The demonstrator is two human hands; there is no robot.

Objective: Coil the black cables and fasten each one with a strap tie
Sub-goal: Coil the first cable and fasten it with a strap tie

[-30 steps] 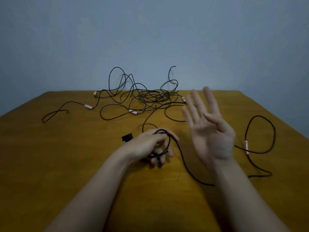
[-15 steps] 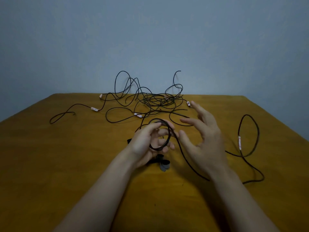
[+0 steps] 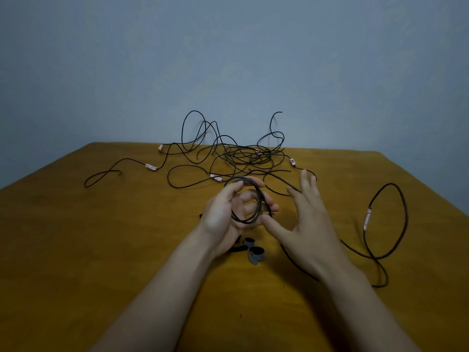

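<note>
My left hand (image 3: 225, 219) holds a small coil of black cable (image 3: 257, 199) upright, fingers and thumb curled round the loops. The rest of that cable (image 3: 396, 207) trails right across the table in a big loop with a white-and-red label. My right hand (image 3: 304, 222) hovers just right of the coil with fingers spread and holds nothing; its thumb points toward the coil. Grey-and-black strap ties (image 3: 255, 254) lie on the table below my left hand.
A tangle of more black cables (image 3: 243, 156) with small white labels lies at the far middle of the orange-brown table (image 3: 101, 250). One loose cable end (image 3: 104, 175) curls at the far left. A blue-grey wall stands behind the table.
My left hand lifted the coil off the table and turned it upright. My right hand came down from a raised open palm to beside the coil. The strap ties came into view.
</note>
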